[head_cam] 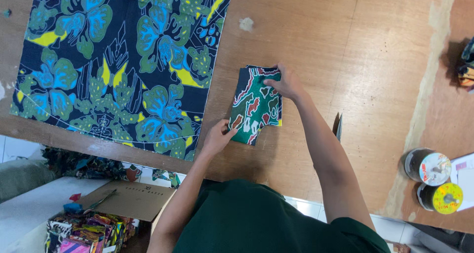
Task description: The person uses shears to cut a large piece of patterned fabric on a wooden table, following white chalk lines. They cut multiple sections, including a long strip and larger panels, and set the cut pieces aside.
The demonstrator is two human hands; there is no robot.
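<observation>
A small stack of cut fabric pieces [255,105], green with red and white patterns on dark blue, lies on the wooden table [355,50]. My left hand [217,137] pinches its near left corner. My right hand [285,82] presses on its far right corner, fingers curled over the edge. A large dark blue cloth [118,60] with blue and green flower prints and white chalk lines is spread flat on the table to the left.
Two tape rolls [434,181] stand at the table's right near corner beside a white paper. A dark thin object [338,125] lies behind my right forearm. More folded fabric [466,65] sits at the right edge. Below the table are a cardboard sheet [126,198] and a box of colourful scraps [89,231].
</observation>
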